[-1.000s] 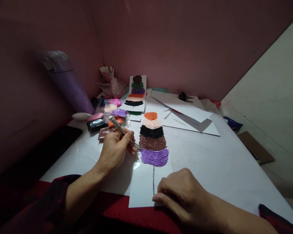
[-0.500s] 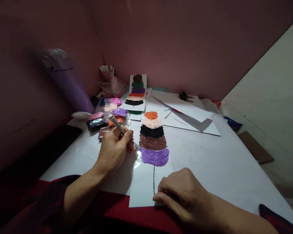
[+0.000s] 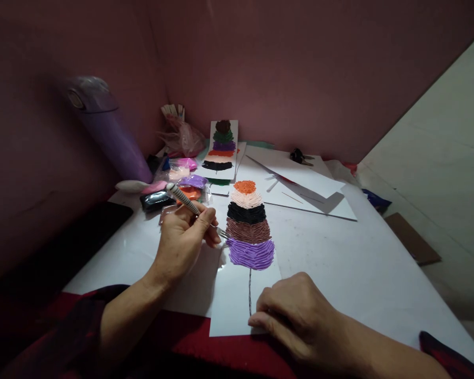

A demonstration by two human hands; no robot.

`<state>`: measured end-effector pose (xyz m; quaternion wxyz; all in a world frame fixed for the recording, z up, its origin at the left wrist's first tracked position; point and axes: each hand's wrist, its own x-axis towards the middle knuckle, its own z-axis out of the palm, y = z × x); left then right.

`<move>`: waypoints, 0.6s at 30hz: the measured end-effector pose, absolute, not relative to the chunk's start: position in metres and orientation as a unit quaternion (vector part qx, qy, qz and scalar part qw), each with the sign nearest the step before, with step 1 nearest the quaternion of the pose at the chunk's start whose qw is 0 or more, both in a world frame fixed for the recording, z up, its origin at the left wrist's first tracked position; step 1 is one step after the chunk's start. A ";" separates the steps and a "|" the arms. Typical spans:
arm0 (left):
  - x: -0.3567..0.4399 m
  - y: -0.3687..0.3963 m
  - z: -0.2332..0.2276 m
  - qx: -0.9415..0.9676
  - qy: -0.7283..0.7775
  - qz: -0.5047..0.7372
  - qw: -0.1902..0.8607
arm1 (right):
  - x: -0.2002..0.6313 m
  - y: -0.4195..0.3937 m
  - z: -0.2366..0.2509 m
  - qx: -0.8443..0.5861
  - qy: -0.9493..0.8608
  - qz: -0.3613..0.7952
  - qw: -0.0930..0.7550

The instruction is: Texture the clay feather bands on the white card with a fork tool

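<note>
Touching a white card (image 3: pixel 231 308), laid at the near middle of the worktop (image 3: pixel 339 258), with the right hand (image 3: pixel 294 316), curled over its near right part. Gripping a fork (image 3: pixel 185 200) in the left hand (image 3: pixel 179 239), with prongs beside the left edge of the card's purple band (image 3: pixel 253 255). Farther left, coloured packets (image 3: pixel 158 201); far left, a purple bottle (image 3: pixel 114 134).

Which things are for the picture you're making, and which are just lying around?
In use:
fork, in the left hand, tines by the coloured bands
white card bearing the bands, right hand at its near end
coloured packets, probably: several match the bands

Probably just lying about:
purple bottle
keys
blue packet at the right
</note>
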<state>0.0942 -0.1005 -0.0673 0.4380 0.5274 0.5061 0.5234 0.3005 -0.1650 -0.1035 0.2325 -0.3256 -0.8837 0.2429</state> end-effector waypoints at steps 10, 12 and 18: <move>0.100 -0.098 -0.072 0.537 0.485 0.502 0.474 | 0.299 -0.165 -0.102 -0.331 -0.882 0.236 0.237; 0.100 -0.097 -0.074 0.540 0.481 0.501 0.475 | 0.299 -0.165 -0.102 -0.331 -0.882 0.238 0.236; 0.097 -0.098 -0.071 0.533 0.494 0.495 0.476 | 0.300 -0.165 -0.104 -0.324 -0.886 0.230 0.240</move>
